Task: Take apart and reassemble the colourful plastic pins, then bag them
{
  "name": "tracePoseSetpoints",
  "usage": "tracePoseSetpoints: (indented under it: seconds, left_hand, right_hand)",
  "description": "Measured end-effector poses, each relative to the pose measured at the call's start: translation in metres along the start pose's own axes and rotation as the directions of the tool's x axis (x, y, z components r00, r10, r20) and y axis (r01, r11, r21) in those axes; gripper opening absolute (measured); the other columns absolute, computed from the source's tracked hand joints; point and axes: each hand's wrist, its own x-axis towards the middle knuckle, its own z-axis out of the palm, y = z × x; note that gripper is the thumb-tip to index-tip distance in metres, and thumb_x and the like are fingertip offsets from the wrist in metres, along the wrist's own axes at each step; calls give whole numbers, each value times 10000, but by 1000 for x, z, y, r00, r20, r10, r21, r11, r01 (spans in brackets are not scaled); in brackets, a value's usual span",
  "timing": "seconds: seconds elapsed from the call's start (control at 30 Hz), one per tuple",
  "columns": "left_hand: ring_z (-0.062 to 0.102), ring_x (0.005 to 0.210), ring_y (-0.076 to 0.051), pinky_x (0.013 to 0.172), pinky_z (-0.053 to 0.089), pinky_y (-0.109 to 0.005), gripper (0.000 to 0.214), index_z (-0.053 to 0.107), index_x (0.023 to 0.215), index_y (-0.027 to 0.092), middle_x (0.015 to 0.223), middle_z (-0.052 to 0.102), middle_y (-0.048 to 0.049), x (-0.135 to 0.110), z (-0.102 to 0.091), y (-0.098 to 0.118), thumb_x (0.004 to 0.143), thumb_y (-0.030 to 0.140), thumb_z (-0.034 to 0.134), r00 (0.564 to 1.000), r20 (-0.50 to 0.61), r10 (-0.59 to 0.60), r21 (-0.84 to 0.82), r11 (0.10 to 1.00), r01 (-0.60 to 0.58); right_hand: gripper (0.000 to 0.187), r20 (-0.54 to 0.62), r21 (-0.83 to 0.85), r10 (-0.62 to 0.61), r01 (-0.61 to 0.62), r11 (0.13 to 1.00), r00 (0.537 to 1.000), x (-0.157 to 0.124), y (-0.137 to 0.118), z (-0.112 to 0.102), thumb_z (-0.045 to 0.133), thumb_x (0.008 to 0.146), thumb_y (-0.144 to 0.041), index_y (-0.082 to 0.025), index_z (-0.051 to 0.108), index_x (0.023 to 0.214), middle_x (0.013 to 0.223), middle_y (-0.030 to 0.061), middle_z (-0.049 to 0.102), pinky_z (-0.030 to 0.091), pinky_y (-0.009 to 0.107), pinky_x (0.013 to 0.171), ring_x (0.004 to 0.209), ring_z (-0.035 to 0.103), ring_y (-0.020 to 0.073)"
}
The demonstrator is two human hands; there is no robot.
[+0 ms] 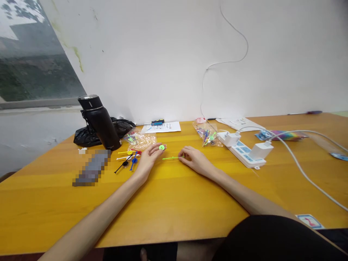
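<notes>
My left hand (151,155) pinches a small bright-green disc (162,147) with a hole at its centre, held a little above the table. To its right, my right hand (193,159) has its fingertips closed on the end of a thin green arrow pointer (170,158), whose tip points left toward my left hand. The disc and the pointer are apart. Left of my left hand lie several arrow spinners with round hubs, among them a blue spinner (134,160), a black spinner (125,164), a yellow spinner (129,153) and a white one, with red pieces beside them.
A black bottle (99,123) stands at the left before a black plastic bag (85,137). Clear bags of small parts (208,136), papers (168,127) and a screwdriver (157,123) lie at the back. A power strip (243,152) with white chargers and cables occupies the right.
</notes>
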Motion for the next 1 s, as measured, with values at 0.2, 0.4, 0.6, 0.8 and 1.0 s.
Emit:
tracePoseSetpoints:
  seconds: [0.2,0.4,0.6,0.8,1.0]
  left_hand:
    - [670,1207,-265,1113,458,-422,418,706,1159,180,1319,704,-133,1,-1,3,802,375,804,996,46,74,94,992,-78]
    - [690,1158,-269,1104,464,-424,330,750,1171,227,1308,719,-83,0,2,1,884,372,676,985,170,15,98,995,-32]
    - [617,1266,-272,1121,442,-398,329,750,1189,233,1343,695,-76,-6,6,7,934,401,629,951,284,119,224,956,-187]
    - [640,1219,-259,1076,482,-391,348,717,1209,217,1318,693,-103,-8,7,5,914,398,681,943,302,138,244,945,-216]
    - [610,1271,-251,1097,484,-406,339,693,1209,209,1359,664,-119,-8,6,3,905,358,699,945,303,126,209,958,-195]
  right_hand:
    - [104,-7,153,-69,69,986,998,1,-10,-6,598,1002,-273,-211,680,984,950,45,689,508,333,844,886,638,190]
    - [125,-39,191,-103,108,976,994,1,-17,-8,599,1001,-298,-226,695,1038,981,52,720,527,342,832,891,656,195]
    - [130,-92,219,-67,86,972,993,1,-14,-6,606,991,-302,-228,697,1047,989,51,730,547,344,821,873,662,190]
    - [106,-124,218,-49,76,973,991,1,-16,-7,611,985,-276,-222,688,1034,982,49,724,547,328,806,864,660,184]
    - [94,-139,195,-52,79,978,989,1,-16,-6,613,981,-274,-222,686,1008,961,44,726,538,328,792,843,651,183]
